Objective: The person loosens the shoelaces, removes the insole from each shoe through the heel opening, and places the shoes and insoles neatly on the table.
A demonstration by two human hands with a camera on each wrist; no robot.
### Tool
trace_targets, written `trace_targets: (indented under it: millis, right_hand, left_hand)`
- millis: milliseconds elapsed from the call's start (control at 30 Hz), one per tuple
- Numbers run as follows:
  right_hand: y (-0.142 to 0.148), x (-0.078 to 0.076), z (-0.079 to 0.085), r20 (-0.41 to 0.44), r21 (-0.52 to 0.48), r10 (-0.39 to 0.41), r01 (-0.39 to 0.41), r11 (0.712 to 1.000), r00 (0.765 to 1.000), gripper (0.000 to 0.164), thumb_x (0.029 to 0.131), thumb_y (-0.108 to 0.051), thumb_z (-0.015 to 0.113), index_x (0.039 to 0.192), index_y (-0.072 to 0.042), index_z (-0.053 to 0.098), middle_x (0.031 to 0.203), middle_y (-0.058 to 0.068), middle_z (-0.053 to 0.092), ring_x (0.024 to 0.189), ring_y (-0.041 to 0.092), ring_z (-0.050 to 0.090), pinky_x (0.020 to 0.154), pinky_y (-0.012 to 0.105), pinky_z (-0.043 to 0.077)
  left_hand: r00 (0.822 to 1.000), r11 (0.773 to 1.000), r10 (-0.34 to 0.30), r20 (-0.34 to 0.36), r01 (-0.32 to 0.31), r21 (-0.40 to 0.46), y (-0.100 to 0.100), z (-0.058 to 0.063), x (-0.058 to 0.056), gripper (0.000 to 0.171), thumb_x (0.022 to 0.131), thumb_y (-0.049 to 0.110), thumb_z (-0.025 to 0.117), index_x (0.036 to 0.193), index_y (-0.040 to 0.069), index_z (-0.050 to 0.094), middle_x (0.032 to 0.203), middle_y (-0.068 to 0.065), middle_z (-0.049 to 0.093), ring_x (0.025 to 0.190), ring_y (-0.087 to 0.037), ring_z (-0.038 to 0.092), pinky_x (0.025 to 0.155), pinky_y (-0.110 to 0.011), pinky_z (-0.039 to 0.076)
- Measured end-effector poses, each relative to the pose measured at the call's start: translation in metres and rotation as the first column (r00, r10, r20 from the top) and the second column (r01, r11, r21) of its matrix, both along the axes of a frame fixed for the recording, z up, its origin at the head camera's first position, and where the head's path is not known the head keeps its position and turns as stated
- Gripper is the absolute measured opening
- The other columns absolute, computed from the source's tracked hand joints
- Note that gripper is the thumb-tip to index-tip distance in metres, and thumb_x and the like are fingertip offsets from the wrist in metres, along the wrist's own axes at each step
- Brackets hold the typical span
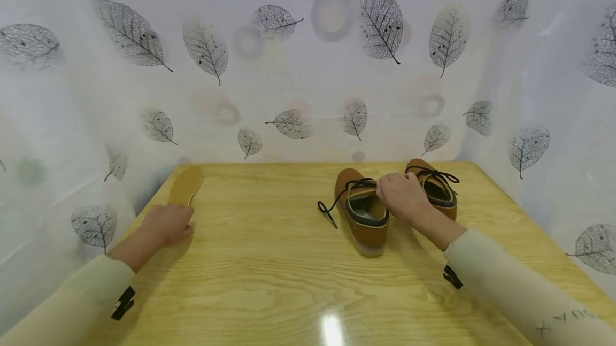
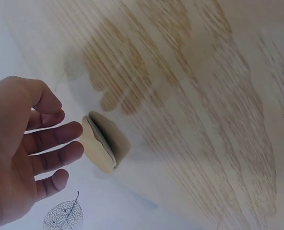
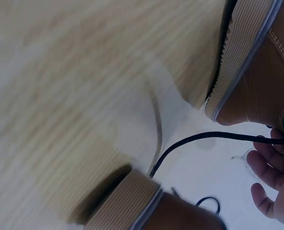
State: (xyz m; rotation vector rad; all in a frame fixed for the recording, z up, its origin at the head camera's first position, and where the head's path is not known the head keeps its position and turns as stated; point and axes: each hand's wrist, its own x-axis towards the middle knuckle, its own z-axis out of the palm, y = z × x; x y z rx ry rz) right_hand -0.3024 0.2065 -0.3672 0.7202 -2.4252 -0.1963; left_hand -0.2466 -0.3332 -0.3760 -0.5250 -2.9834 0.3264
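Simply two brown, black-laced shoes (image 1: 372, 235), one flat tan insole (image 1: 184, 186)

The right hand's (image 1: 401, 197) grip holds one shoe by its opening, the other shoe (image 1: 446, 210) beside it; the left hand (image 1: 166, 224), grip loose, is near the insole, on the yellow wooden surface (image 1: 260, 266).

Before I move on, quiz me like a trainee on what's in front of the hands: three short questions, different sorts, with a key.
1. How many brown leather shoes with black laces show in the head view?
2. Which is nearest the left hand: (a) a black shoelace, (b) the long, rounded, tan insole, or (c) a shoe heel?
3. True or false: the right hand grips the shoe closer to the insole.

Key: 1. Two. 2. b. 3. True.
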Motion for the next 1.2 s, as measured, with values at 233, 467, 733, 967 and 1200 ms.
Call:
trace_targets:
  millis: [233, 467, 733, 967, 1200]
  right_hand:
    - [0.025, -0.022, 0.007, 0.192, 0.059, -0.2, 0.192, 0.98, 0.961, 0.029, 0.106, -0.019, 0.042, 0.081, -0.007, 0.054, 0.082, 0.01, 0.06, 0.086, 0.032, 0.058, 0.072, 0.049, 0.041]
    - [0.043, -0.033, 0.014, 0.275, 0.047, -0.273, 0.271, 0.962, 0.922, 0.039, 0.107, -0.025, 0.036, 0.103, 0.002, 0.064, 0.111, 0.021, 0.066, 0.108, 0.04, 0.057, 0.084, 0.058, 0.046]
    - [0.063, -0.019, 0.037, 0.397, 0.004, -0.321, 0.348, 0.937, 0.86, 0.041, 0.101, -0.026, 0.037, 0.116, 0.006, 0.061, 0.112, 0.026, 0.064, 0.102, 0.045, 0.056, 0.083, 0.06, 0.046]
    - [0.106, -0.026, 0.038, 0.53, -0.013, -0.347, 0.417, 0.909, 0.773, 0.041, 0.098, -0.038, 0.045, 0.08, -0.003, 0.053, 0.067, 0.01, 0.05, 0.058, 0.026, 0.049, 0.052, 0.038, 0.04]
    - [0.131, -0.028, 0.031, 0.54, -0.007, -0.248, 0.298, 0.954, 0.804, 0.035, 0.093, -0.039, 0.063, 0.085, -0.005, 0.055, 0.074, 0.006, 0.056, 0.064, 0.02, 0.051, 0.06, 0.038, 0.042]
  left_hand:
    - [0.998, 0.998, -0.051, 0.022, 0.05, 0.043, 0.001, -0.004, 0.001, 0.018, 0.089, 0.017, 0.061, 0.076, 0.012, 0.05, 0.066, -0.001, 0.047, 0.056, -0.017, 0.045, 0.05, -0.038, 0.039]
    - [0.996, 0.997, -0.069, -0.05, 0.071, 0.038, 0.01, -0.007, 0.008, 0.021, 0.085, 0.02, 0.062, 0.072, 0.012, 0.047, 0.063, -0.002, 0.045, 0.053, -0.018, 0.044, 0.048, -0.039, 0.039]
    - [0.985, 0.991, -0.111, -0.133, 0.12, 0.059, 0.018, -0.006, 0.006, 0.025, 0.089, 0.015, 0.063, 0.073, 0.014, 0.044, 0.063, 0.001, 0.039, 0.052, -0.014, 0.035, 0.049, -0.03, 0.028]
    - [0.933, 0.974, -0.223, -0.284, 0.226, -0.025, 0.035, -0.01, 0.004, 0.026, 0.087, 0.018, 0.069, 0.074, 0.014, 0.047, 0.063, 0.002, 0.041, 0.053, -0.015, 0.039, 0.048, -0.029, 0.029]
    - [0.945, 0.974, -0.222, -0.239, 0.228, 0.0, 0.049, -0.012, 0.006, 0.026, 0.089, 0.019, 0.069, 0.075, 0.015, 0.047, 0.066, 0.003, 0.043, 0.057, -0.015, 0.04, 0.054, -0.031, 0.03]
